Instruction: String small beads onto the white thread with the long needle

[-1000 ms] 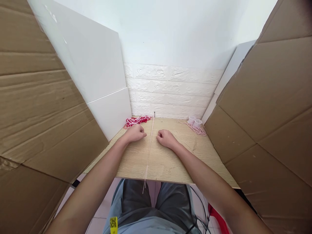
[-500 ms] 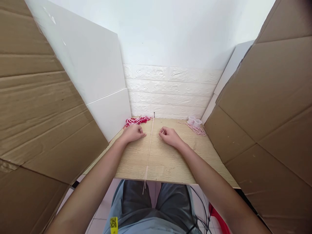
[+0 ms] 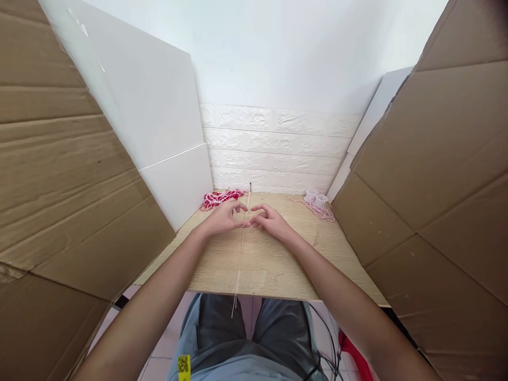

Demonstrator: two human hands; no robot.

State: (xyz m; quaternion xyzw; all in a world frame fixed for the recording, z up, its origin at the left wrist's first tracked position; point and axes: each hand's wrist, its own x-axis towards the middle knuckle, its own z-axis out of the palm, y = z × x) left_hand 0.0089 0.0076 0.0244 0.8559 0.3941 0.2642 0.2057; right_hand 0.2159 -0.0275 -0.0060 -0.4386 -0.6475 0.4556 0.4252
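Note:
A thin pale cord (image 3: 241,254) runs taut down the middle of the wooden table, from a small dark hook (image 3: 250,185) at the wall to the front edge, where its loose ends hang over. My left hand (image 3: 223,218) is beside it, thumb stretched toward the cord, index finger arched above, with a fine strand looped at the thumb. From the other side my right hand (image 3: 273,222) meets the left thumb tip, its thumb and a finger closed on the strand. The fingertips partly hide the crossing point.
Red and pink-white cords (image 3: 222,198) are heaped at the back left. At the back right lie pink twisted cords (image 3: 320,212) beside two small clear cups (image 3: 320,200). Tall cardboard panels (image 3: 436,159) flank the table (image 3: 278,272), and a white brick-pattern wall (image 3: 278,143) stands behind.
Both hands have come inward from either side and now meet at the taut cord. Their index fingers have lifted and the left thumb has stretched out.

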